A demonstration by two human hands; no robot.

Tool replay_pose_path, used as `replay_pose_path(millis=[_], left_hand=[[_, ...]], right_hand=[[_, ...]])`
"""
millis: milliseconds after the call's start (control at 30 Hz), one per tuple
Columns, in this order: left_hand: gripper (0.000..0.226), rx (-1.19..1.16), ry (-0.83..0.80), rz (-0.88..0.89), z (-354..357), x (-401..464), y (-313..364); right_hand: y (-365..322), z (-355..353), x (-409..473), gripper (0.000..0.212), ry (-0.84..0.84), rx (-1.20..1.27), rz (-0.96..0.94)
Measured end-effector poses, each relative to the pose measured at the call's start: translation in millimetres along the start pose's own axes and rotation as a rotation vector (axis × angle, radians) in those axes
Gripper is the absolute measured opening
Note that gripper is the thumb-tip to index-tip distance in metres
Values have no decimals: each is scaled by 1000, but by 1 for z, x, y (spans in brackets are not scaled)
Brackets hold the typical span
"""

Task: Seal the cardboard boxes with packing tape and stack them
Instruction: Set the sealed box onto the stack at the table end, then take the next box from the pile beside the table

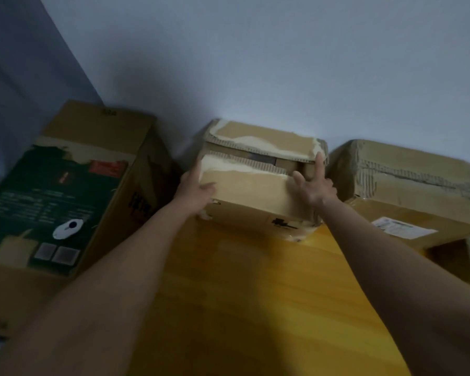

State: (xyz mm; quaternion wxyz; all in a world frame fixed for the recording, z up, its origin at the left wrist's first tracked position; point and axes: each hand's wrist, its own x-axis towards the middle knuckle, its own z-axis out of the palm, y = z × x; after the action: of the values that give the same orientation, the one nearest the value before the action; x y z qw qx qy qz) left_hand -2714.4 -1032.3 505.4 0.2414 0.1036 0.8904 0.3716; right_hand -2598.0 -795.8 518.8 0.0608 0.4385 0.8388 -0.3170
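Both forearms are reaching over the yellow table (242, 294). Left hand (198, 189) and right hand (314, 187) are pressing flat-fingered on the middle box (255, 191) at the far edge; torn flaps gaping, probably light, flimsy; take by lower corners.

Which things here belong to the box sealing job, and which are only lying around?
For the job: worn middle cardboard box, flaps unsealed, touched by left hand and right hand; tall green-printed cardboard box; crumpled brown cardboard box with label.
Only surroundings: yellow wooden surface; pale wall.
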Motion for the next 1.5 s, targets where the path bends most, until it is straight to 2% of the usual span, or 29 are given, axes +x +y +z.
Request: replay_pose_path(millis=[100,400,533,600,667,700,767,1000,1133,1233,1367,1500], left_hand=[[78,-21,-28,-14,3,8,-7],[90,58,-42,-74,-1,0,-27],[120,193,-133,-152,-6,-16,-40],[141,151,-231,-179,-9,-29,-46],[152,126,-325,-212,-9,-45,-51],[151,135,-371,-236,-7,-54,-52],[134,161,-422,-270,2,-74,-53],[91,154,-467,-249,46,-137,-38],[102,132,-494,-195,84,-174,-21],[81,124,-477,-188,121,-202,-2],[70,110,-446,-141,174,-236,23],[65,144,-315,-110,218,-264,47]], right_hand=[[1,6,9,66,-47,-42,25],[12,18,-16,63,-81,-27,23],[28,22,-62,63,-91,-111,-27],[44,21,-88,63,-102,-152,-43],[61,19,-111,64,-112,-173,-52],[70,17,-122,65,-118,-178,-49],[88,11,-142,66,-130,-168,-27],[150,-13,-185,67,-138,-170,-40],[200,-36,-203,75,-162,-172,-29],[243,-60,-213,79,-156,-168,-1],[289,-97,-219,81,-163,-155,11],[323,-124,-217,81,-126,-170,-3]])
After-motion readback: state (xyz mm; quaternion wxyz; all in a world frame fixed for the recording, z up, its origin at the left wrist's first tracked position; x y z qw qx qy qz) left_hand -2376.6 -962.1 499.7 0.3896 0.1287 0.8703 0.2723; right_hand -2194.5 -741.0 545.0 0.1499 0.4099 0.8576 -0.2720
